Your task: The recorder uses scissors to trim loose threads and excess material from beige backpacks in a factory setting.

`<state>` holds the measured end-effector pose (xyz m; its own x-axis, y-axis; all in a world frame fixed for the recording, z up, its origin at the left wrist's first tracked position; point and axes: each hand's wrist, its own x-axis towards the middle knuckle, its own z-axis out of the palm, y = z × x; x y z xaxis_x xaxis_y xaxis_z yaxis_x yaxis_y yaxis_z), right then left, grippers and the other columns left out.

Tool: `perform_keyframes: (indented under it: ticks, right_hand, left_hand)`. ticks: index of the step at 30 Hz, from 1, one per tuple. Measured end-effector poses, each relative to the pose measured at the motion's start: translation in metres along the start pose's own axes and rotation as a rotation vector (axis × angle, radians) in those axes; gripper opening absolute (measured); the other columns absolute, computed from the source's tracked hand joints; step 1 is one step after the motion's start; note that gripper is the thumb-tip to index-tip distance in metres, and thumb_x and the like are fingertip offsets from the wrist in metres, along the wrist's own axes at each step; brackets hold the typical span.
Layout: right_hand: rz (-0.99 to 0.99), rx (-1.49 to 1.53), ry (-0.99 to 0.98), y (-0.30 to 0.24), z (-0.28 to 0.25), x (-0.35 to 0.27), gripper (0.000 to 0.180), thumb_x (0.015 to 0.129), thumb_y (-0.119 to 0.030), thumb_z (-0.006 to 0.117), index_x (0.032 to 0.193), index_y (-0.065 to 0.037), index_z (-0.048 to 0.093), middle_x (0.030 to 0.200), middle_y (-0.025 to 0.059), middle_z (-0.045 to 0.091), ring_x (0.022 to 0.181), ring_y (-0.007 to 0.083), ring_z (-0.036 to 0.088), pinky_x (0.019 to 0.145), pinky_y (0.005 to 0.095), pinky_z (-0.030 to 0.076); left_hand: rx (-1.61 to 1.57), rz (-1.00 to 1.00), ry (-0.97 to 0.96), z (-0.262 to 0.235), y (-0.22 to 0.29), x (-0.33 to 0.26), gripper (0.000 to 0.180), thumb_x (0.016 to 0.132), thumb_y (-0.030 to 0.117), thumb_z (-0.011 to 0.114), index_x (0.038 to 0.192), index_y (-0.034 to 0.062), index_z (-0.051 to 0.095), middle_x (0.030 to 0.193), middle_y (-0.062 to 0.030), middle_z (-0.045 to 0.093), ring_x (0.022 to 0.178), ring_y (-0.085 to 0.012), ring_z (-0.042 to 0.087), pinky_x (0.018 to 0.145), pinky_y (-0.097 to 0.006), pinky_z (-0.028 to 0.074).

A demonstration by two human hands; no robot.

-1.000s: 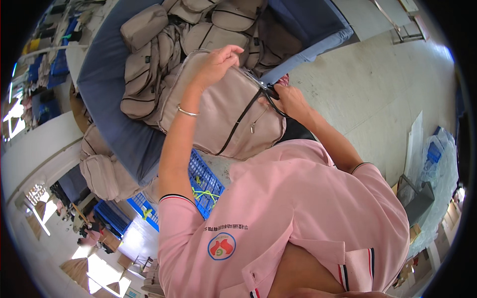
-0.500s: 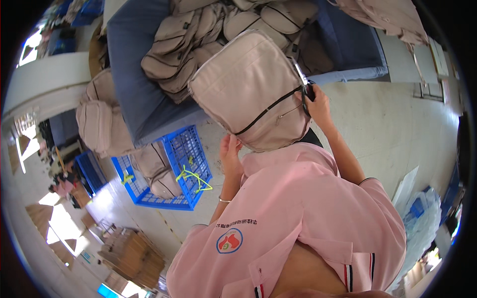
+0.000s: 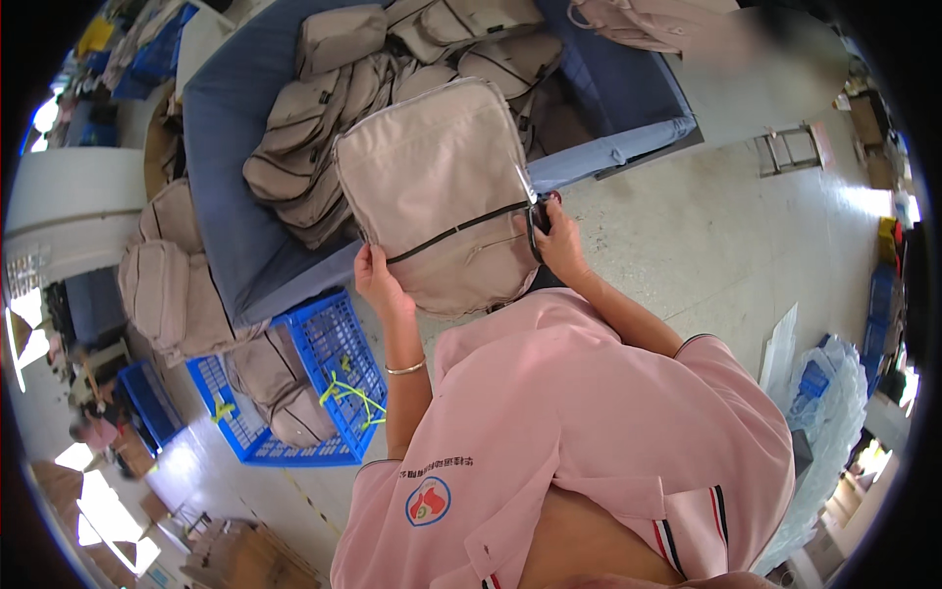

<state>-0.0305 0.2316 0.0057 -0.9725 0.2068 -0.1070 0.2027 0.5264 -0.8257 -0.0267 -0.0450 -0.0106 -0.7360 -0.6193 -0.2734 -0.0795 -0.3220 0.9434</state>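
A beige backpack (image 3: 432,157) with a black zipper line across it is held up in front of me, over the near edge of a blue fabric bin. My left hand (image 3: 383,285) is closed in a pinch on its left edge, by the end of the black line. On the opposite edge my right hand (image 3: 564,243) is wrapped round dark-handled scissors (image 3: 539,224). Their metal blades point away from me, lying along the bag's right side. Some right-hand fingers are hidden behind the handles.
The blue fabric bin (image 3: 218,147) holds several beige bags (image 3: 299,128). More beige bags (image 3: 162,290) are stacked left of it. A blue plastic crate (image 3: 339,344) with yellow-green ties stands at the near left, bags inside. Clear plastic wrap (image 3: 834,422) lies at the right.
The backpack has turned more upright and shifted left in view. My left hand has moved from its lower corner up to the left edge. My right hand still grips the scissors.
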Motion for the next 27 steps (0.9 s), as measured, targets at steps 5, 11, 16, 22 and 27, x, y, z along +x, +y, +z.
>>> perform_keyframes:
  ticks: [5,11,16,22,27]
  right_hand:
    - [0.022,-0.023,0.063,0.005,0.001,0.013,0.053,0.084,-0.045,0.075,0.083,0.002,0.052,0.071,0.0238,0.052,0.062,0.0392,0.049,0.059,0.0456,0.041]
    - [0.001,-0.206,-0.061,0.003,-0.008,0.064,0.072,0.086,-0.069,0.058,0.085,0.003,0.057,0.079,0.0258,0.066,0.080,0.0423,0.066,0.071,0.0477,0.051]
    - [0.037,-0.302,-0.112,-0.017,-0.005,0.087,0.077,0.084,-0.073,0.056,0.082,0.005,0.059,0.076,0.0250,0.066,0.075,0.0419,0.067,0.068,0.0476,0.053]
    - [-0.005,-0.363,-0.050,-0.027,-0.001,0.097,0.078,0.084,-0.072,0.057,0.076,0.005,0.060,0.068,0.0245,0.065,0.067,0.0432,0.067,0.062,0.0481,0.053]
    - [0.019,-0.383,-0.053,-0.033,-0.001,0.097,0.077,0.083,-0.071,0.060,0.077,0.006,0.062,0.068,0.0248,0.065,0.067,0.0434,0.067,0.063,0.0480,0.053]
  left_hand:
    - [0.103,0.048,-0.027,-0.008,-0.014,-0.005,0.022,0.097,0.011,0.062,0.113,-0.0029,0.060,0.107,-0.0054,0.063,0.098,-0.0126,0.056,0.090,-0.026,0.044]
    - [0.141,0.008,-0.039,-0.011,-0.013,-0.005,0.024,0.098,0.011,0.060,0.117,-0.0033,0.057,0.107,-0.0058,0.062,0.097,-0.0131,0.055,0.090,-0.026,0.045]
    - [0.120,-0.029,-0.036,-0.006,-0.004,-0.012,0.022,0.099,0.011,0.059,0.116,-0.0022,0.056,0.105,-0.0042,0.061,0.094,-0.0110,0.056,0.084,-0.024,0.045]
    - [0.134,-0.088,-0.081,-0.019,-0.008,-0.007,0.021,0.099,0.012,0.061,0.116,0.0019,0.056,0.109,-0.0029,0.062,0.098,-0.0109,0.057,0.086,-0.024,0.046]
    - [0.082,-0.092,-0.079,-0.015,-0.006,-0.009,0.020,0.098,0.013,0.062,0.115,0.0033,0.057,0.106,-0.0010,0.062,0.094,-0.0095,0.057,0.082,-0.023,0.045]
